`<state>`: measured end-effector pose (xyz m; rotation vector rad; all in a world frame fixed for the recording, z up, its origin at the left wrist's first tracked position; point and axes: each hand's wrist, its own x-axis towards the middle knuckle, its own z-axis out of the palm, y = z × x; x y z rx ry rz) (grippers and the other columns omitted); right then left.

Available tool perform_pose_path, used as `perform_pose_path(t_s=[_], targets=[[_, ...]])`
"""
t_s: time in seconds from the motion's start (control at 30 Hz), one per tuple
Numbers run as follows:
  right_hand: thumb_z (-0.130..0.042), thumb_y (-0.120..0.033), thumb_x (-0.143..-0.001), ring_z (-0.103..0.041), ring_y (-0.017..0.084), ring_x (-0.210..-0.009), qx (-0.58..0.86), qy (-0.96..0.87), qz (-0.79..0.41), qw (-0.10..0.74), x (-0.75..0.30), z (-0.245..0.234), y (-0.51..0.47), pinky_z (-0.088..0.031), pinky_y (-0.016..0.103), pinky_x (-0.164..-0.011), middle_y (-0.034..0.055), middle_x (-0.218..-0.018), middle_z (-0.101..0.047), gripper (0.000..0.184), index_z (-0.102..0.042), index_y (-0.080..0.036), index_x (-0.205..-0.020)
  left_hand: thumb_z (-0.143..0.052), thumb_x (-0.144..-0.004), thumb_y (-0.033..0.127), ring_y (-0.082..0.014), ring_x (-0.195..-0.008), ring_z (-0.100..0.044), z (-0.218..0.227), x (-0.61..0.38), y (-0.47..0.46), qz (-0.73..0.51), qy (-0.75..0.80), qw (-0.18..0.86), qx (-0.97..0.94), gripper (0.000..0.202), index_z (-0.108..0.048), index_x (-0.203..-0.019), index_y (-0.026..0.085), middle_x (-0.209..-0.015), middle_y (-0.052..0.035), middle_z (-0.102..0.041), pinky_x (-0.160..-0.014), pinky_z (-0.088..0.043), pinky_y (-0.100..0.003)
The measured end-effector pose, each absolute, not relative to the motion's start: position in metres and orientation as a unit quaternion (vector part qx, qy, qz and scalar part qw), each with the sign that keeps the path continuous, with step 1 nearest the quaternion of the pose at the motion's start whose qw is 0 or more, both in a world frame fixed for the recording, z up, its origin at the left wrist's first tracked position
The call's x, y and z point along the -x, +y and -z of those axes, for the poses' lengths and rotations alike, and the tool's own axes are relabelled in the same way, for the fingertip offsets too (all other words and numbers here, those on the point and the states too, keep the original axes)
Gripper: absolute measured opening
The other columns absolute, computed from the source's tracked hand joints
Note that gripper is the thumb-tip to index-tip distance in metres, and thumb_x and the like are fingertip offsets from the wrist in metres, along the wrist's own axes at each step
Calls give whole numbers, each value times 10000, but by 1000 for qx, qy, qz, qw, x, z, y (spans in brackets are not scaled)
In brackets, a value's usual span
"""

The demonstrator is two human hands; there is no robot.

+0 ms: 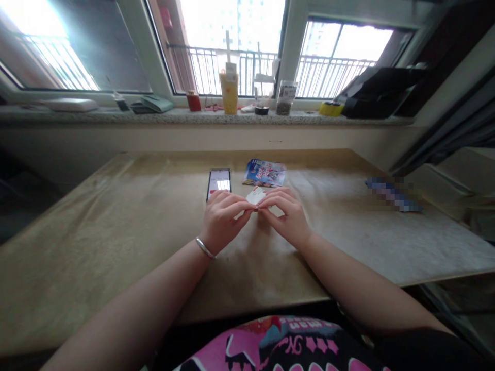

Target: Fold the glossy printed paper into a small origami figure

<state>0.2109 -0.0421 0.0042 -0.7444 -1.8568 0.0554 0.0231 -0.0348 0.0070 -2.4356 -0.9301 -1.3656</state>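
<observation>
Between my two hands is a small white piece of paper or card (255, 195) with some red on it, raised a little over the table. My left hand (224, 215) pinches its near edge between thumb and fingers. From the other side my right hand (286, 214) pinches the same edge, the fingertips of both hands almost meeting. Fingers cover part of the piece, so its full shape is hidden. Just beyond my left hand lies a phone (219, 180) with its screen lit. A few blue printed leaflets (266, 173) lie fanned behind the white piece.
The table (116, 242) has a tan cover. A blurred blue packet-like thing (394, 195) lies near its right edge. On the stone windowsill (174, 117) stand a yellow cup (229, 93), a red bottle (193, 101), a clear container (286, 98) and a black bag (379, 95).
</observation>
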Motion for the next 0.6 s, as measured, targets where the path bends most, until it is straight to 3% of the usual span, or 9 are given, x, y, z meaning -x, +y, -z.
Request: perform_pose_path(t_s=[0.6], targets=[[-599, -181, -786, -601, 186, -881, 327, -772, -54, 542, -204, -3, -43, -486, 379, -834, 11, -778, -685, 69, -614, -242, -756, -624, -821, 280, -144, -714, -592, -5, -23, -34, 451, -325, 86, 827, 107, -658, -733, 228, -750, 6, -691, -771, -432, -324]])
